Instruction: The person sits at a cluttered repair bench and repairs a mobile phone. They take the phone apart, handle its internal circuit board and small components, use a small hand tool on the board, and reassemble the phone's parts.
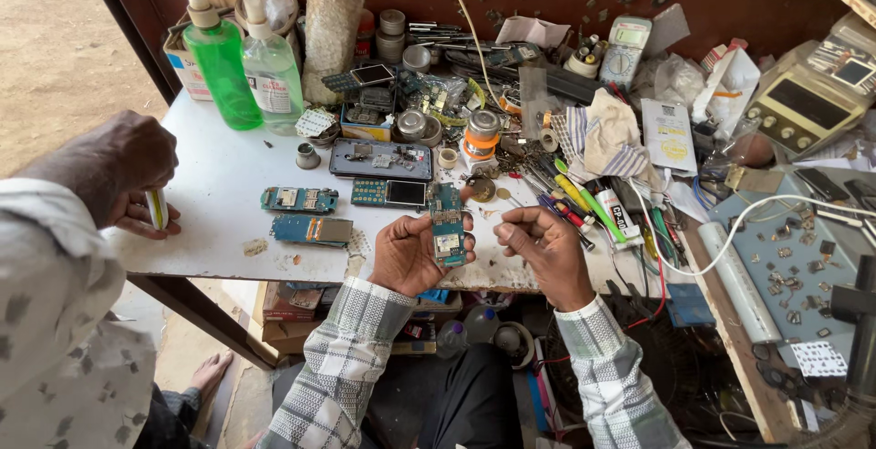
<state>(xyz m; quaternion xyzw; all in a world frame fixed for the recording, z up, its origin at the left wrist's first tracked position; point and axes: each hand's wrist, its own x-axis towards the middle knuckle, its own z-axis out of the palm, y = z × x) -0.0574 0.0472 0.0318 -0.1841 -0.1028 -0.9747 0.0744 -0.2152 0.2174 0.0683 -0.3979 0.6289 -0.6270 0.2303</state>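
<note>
Cluttered white bench (pixel 228 184) carries phone boards, tools and two bottles. Left hand (pixel 411 253) grips an upright circuit board (pixel 447 225) over the bench's front edge. Right hand (pixel 543 244) hovers just beside it, fingers (pixel 516 223) pinched, seemingly empty. Another person's hand (pixel 128 171) holds a small tube at far left.

- My left hand (pixel 408 253) grips a blue-green circuit board (pixel 447 223) upright over the white table's (pixel 224 175) front edge.
- My right hand (pixel 540 241) hovers just beside the board, fingers curled, thumb and forefinger pinched together.
- Three more phone boards (pixel 299 200) lie flat to the left of my hands.
- Another person's hand (pixel 123 171) rests at the table's left edge, holding a small yellowish object (pixel 157 209).
- Two pump bottles, one green (pixel 219 58), one clear (pixel 270 66), stand at the back.
</note>
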